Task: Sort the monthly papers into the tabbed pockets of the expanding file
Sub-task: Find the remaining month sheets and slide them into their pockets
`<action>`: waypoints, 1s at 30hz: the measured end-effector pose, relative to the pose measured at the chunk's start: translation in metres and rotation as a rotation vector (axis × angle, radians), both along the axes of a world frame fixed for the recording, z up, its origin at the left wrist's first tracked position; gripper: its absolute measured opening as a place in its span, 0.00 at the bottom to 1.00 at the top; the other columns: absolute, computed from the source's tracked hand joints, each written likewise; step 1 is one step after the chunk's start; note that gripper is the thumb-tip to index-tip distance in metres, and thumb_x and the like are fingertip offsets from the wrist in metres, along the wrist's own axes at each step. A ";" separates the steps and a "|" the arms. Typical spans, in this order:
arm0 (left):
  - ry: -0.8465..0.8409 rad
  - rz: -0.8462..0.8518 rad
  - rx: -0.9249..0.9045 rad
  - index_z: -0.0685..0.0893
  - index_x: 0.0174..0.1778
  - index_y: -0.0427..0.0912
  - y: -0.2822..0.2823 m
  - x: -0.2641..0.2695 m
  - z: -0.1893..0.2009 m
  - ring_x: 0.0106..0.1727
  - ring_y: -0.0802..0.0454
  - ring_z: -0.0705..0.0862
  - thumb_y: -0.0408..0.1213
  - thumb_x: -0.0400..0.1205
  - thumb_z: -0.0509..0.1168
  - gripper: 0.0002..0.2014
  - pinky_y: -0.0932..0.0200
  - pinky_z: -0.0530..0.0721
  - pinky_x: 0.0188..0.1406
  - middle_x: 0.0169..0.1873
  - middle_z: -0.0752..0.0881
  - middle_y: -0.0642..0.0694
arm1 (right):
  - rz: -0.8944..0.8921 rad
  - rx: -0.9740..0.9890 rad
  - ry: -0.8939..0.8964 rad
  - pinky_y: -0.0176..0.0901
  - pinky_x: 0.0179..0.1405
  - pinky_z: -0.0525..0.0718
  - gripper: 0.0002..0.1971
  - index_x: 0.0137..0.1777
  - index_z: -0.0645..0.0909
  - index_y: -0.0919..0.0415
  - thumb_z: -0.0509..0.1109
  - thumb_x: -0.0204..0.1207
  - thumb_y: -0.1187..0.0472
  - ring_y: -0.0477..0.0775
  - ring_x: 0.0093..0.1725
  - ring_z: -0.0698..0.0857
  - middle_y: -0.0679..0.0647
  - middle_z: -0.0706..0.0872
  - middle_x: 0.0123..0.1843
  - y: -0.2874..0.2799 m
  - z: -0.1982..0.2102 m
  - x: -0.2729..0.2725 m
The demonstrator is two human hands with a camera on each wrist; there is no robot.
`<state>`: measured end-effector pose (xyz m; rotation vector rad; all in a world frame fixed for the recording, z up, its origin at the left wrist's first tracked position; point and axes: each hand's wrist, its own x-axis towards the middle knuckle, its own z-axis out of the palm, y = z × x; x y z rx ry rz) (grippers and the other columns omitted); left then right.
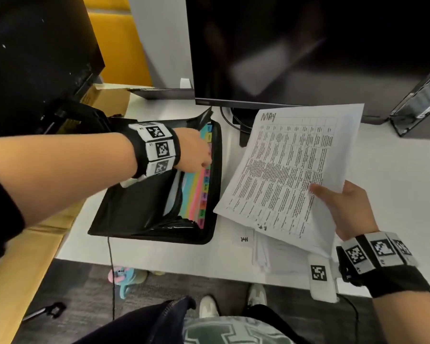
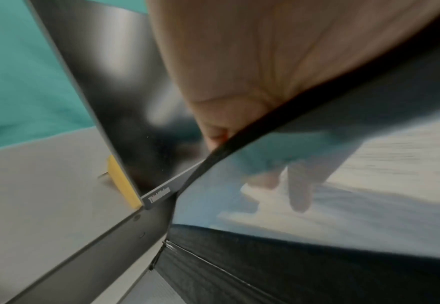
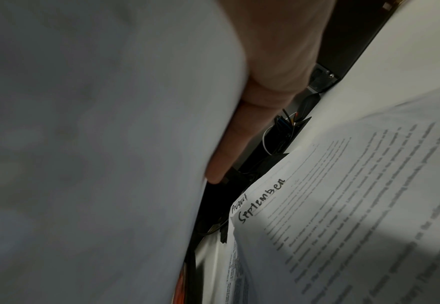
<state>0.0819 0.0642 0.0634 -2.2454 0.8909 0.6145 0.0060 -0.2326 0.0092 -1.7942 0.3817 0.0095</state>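
So the white table (image 1: 395, 184) takes up most of the head view, with a big dark monitor (image 1: 308, 45) standing at 12 o'clock. The black expanding file (image 1: 124, 209) lies open on the table around 9 o'clock from the middle, its pastel pockets fanned out and a column of coloured month tabs (image 1: 205, 187) running down its right edge. AUG is readable, most of the others are too small.

Next biggest thing is the sheet marked MAY (image 1: 291, 170), held up tilted above the table at about 3 o'clock of the file, not touching it. The right hand (image 1: 350, 209) pinches it at its lower right corner, thumb on top of the print and the fingers (image 3: 229, 148) pressed flat against the underside.

Under that sheet, at 5 o'clock, is the rest of the paper stack (image 1: 266, 254); the right wrist view shows sheets headed September (image 3: 263, 199) and August (image 3: 239, 203).

The left hand (image 1: 191, 150) is at the upper tabs of the file, fingers dipping in among the dividers. From the left wrist view they're seen blurred through a translucent divider, so I can't tell if they're pinching a tab or just pressing on one.
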 end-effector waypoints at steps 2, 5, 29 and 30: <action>-0.003 -0.083 0.148 0.67 0.76 0.53 0.007 -0.007 -0.005 0.64 0.47 0.78 0.38 0.85 0.52 0.22 0.53 0.72 0.64 0.64 0.79 0.47 | 0.012 0.001 -0.010 0.38 0.33 0.76 0.09 0.52 0.81 0.62 0.73 0.74 0.62 0.49 0.38 0.83 0.52 0.85 0.40 0.002 0.003 0.000; -0.016 -0.132 0.269 0.51 0.82 0.59 0.016 -0.020 -0.017 0.71 0.45 0.69 0.42 0.86 0.53 0.28 0.48 0.64 0.69 0.72 0.70 0.45 | 0.006 0.006 -0.018 0.38 0.33 0.77 0.09 0.54 0.82 0.62 0.73 0.74 0.62 0.49 0.39 0.84 0.51 0.86 0.41 0.003 0.005 0.001; -0.130 -0.253 0.120 0.48 0.82 0.61 0.034 -0.034 -0.024 0.63 0.47 0.71 0.51 0.87 0.37 0.25 0.50 0.65 0.63 0.64 0.74 0.48 | 0.009 0.081 -0.023 0.51 0.53 0.83 0.07 0.48 0.84 0.51 0.74 0.73 0.63 0.56 0.48 0.87 0.49 0.89 0.46 0.010 -0.005 0.007; -0.116 -0.251 0.142 0.49 0.82 0.61 0.032 -0.034 -0.025 0.65 0.47 0.71 0.51 0.87 0.37 0.24 0.50 0.65 0.64 0.65 0.74 0.48 | 0.007 0.081 -0.023 0.51 0.53 0.83 0.07 0.48 0.83 0.51 0.74 0.73 0.63 0.57 0.48 0.87 0.49 0.89 0.46 0.011 -0.005 0.008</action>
